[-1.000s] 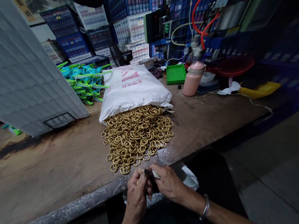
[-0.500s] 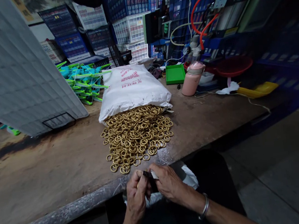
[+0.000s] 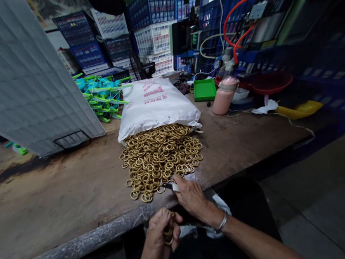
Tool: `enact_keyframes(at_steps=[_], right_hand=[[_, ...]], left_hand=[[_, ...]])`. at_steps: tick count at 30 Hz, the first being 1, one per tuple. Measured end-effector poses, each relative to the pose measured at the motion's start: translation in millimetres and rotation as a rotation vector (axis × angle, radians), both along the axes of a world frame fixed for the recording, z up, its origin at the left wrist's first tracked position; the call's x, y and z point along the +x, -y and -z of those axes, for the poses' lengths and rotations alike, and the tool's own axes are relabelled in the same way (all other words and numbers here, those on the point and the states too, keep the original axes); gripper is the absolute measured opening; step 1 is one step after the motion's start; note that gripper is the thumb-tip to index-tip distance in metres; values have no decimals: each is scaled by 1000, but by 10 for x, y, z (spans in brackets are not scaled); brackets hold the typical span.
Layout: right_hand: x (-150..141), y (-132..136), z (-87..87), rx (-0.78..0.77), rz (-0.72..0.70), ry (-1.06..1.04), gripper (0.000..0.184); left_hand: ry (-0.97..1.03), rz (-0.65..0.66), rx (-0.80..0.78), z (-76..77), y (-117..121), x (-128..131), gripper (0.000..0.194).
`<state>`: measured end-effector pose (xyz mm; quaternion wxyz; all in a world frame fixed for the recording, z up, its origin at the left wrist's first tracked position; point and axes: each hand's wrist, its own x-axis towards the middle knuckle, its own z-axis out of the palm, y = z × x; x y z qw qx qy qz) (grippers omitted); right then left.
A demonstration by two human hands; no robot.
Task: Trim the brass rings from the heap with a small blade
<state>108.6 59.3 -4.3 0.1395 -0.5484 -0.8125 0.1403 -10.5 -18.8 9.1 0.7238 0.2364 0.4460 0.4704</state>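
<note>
A heap of gold-coloured rings (image 3: 159, 154) lies on the worktable, spilling from the mouth of a white sack (image 3: 160, 106) with red print. My left hand (image 3: 159, 233) is closed around several of these rings (image 3: 168, 234), just off the table's front edge. At the near edge of the heap, my right hand (image 3: 191, 196) grips a small knife (image 3: 169, 186) with a dark blade and a whitish part by the fingers. Its blade points left over the nearest rings. Whether the right fingertips also touch a ring I cannot tell.
To the left stands a large pale ribbed panel (image 3: 29, 79), with green and turquoise plastic pieces (image 3: 103, 96) behind it. A green tray (image 3: 204, 90), a pink bottle (image 3: 225, 95) and a yellow scoop (image 3: 301, 109) sit at the right. Stacked crates (image 3: 152, 38) fill the back.
My hands have come apart. The right one has moved forward with the knife to the heap's near edge, while the left has drawn back slightly, showing the rings in it. The view has shifted a little.
</note>
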Motion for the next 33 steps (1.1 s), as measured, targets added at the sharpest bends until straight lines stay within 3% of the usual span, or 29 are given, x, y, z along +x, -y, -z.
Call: enact_keyframes(at_steps=[4, 7, 13, 18, 23, 25, 31, 33], right_hand=[[-69, -75, 50, -1, 16, 82, 20], [-83, -118, 41, -33, 42, 109, 17], [13, -119, 11, -57, -29, -11, 16], [114, -17, 4, -108, -132, -271, 21], [88, 80, -85, -214, -210, -467, 11], [60, 98, -123, -262, -194, -544, 2], [27, 89, -111, -479, -58, -723, 21], [26, 80, -80, -536, -39, -751, 24]], left_hand=[[140, -84, -40, 52, -16, -43, 18], [230, -81, -67, 72, -9, -61, 19], [285, -152, -72, 118, -88, -87, 16], [118, -227, -4, 86, -194, -66, 19], [-91, -195, 81, 115, -209, -13, 25], [-175, -183, 109, 148, -203, -2, 27], [-501, -216, 191, 183, -210, -11, 33], [-529, -218, 218, 179, -211, -14, 31]])
